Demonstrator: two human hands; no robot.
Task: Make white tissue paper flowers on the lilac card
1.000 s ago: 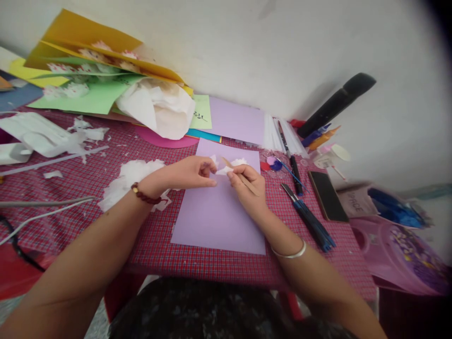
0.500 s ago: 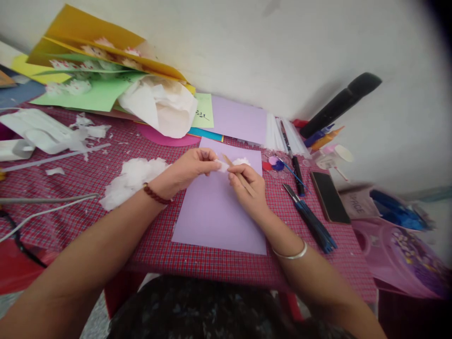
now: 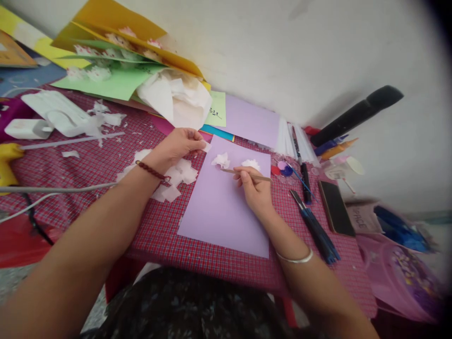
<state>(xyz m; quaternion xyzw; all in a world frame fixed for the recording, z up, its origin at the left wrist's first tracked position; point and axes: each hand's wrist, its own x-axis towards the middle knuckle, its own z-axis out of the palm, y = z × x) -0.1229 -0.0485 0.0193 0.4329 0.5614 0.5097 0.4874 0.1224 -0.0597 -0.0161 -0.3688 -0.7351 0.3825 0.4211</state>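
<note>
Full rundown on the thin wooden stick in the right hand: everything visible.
The thin wooden stick is slim, straight and pale tan, like bare wood. The right hand pinches it near its middle, so it lies almost level over the lilac paper sheet. One end points toward a white paper flower; contact there is unclear. The other end juts out beyond the hand, toward the sheet's edge.

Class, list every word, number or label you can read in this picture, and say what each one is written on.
"SPACE": blurred and only probable, on the pinkish card right of the black phone.
Handwritten marks on the green note: too small to read.
No other writing can be read.
</note>
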